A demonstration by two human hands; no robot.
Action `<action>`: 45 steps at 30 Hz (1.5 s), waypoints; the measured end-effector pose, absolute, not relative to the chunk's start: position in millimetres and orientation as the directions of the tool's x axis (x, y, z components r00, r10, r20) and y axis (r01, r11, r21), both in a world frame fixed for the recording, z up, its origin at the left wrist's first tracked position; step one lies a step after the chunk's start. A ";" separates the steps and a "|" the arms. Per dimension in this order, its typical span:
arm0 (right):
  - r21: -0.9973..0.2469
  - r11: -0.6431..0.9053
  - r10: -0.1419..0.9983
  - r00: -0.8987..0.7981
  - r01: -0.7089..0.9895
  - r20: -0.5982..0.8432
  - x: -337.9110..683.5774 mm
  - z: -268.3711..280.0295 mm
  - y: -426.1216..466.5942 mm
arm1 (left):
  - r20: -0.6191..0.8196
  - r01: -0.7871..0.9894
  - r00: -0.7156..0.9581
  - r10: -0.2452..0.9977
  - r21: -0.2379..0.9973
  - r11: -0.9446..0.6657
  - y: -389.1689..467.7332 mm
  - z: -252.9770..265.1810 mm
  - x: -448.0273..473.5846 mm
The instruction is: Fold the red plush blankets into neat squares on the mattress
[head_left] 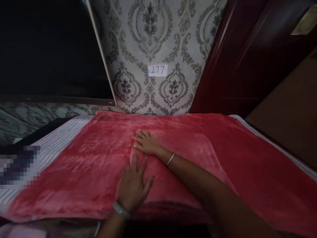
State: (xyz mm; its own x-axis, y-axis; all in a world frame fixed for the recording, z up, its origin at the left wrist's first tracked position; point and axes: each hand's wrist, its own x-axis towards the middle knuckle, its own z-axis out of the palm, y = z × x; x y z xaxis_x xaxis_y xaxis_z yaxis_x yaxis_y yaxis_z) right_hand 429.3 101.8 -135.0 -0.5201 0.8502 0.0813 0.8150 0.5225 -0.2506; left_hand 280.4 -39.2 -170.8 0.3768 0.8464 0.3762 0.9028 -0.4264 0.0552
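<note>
A folded pink plush cloth (pixel 188 158) lies on a larger red plush blanket (pixel 81 158) that is spread out flat. My left hand (pixel 133 185) rests on the near left part of the folded cloth, fingers spread and palm down. Farther back, my right hand (pixel 148 142) lies flat near the cloth's far left corner, its fingers also apart. Neither hand grips anything. A bracelet circles each wrist.
Under the red blanket, a striped sheet (pixel 66 132) shows at the left and along the right edge. A dark television screen (pixel 49 49) stands at the back left. Patterned wallpaper carries a paper label (pixel 158 70) reading 277. A dark red wooden panel (pixel 230 66) rises at the right.
</note>
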 end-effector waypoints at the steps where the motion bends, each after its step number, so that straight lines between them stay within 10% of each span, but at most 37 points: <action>1: -0.255 0.524 0.849 -0.522 0.813 0.082 429.9 -132.3 100.7 | 0.363 0.901 0.381 0.850 0.058 -0.429 -39.2 -167.4 281.0; 11: -0.267 0.456 0.889 -0.450 0.849 0.088 509.9 -107.8 47.0 | 0.282 0.913 0.350 0.893 0.110 -0.392 -45.2 -132.9 288.5; 18: -0.173 0.364 0.931 -0.365 0.915 0.028 545.1 -122.9 32.6 | 0.240 0.673 0.693 0.679 0.121 -0.730 -78.9 -152.0 320.4; 39: -0.270 0.376 0.926 -0.350 0.886 0.139 540.4 -146.9 33.7 | 0.446 0.646 0.684 0.577 -0.003 -0.763 -75.4 -188.2 318.6; 45: -0.373 0.416 0.906 -0.414 0.830 0.088 550.8 -133.5 -5.4 | 0.312 0.591 0.720 0.620 0.194 -0.783 -76.7 -169.5 304.8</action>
State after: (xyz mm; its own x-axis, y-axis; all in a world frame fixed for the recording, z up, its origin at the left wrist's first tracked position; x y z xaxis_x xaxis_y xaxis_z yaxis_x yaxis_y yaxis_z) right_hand 550.8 -5.4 -133.5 -0.4144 0.9058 0.0879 0.8296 0.4157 -0.3728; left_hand 304.8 -76.7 -169.5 0.7198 0.6200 0.3121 0.5905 -0.7833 0.1942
